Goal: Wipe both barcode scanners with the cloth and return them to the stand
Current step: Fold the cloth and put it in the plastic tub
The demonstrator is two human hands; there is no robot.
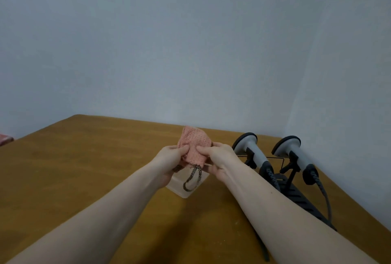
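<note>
1. Pinching the pink cloth [195, 146] at frame centre between left hand [169, 157] and right hand [218, 157], thumbs pressing its front; probably bunching it into a pad for wiping.
2. Hovering over a clear box [186, 187] holding a dark cord [193, 178].
3. Sitting untouched at right of centre: left scanner [251, 153] and right scanner [293, 153], heads up, leaning in the black stand [296, 196]; wiping apparently not yet begun.
4. Trailing toward the lower frame: cables [326, 200], likely limiting lift.
5. Crowding the stand: wall [338, 94] just right. Leaving open table [84, 168] at left for handling.
</note>
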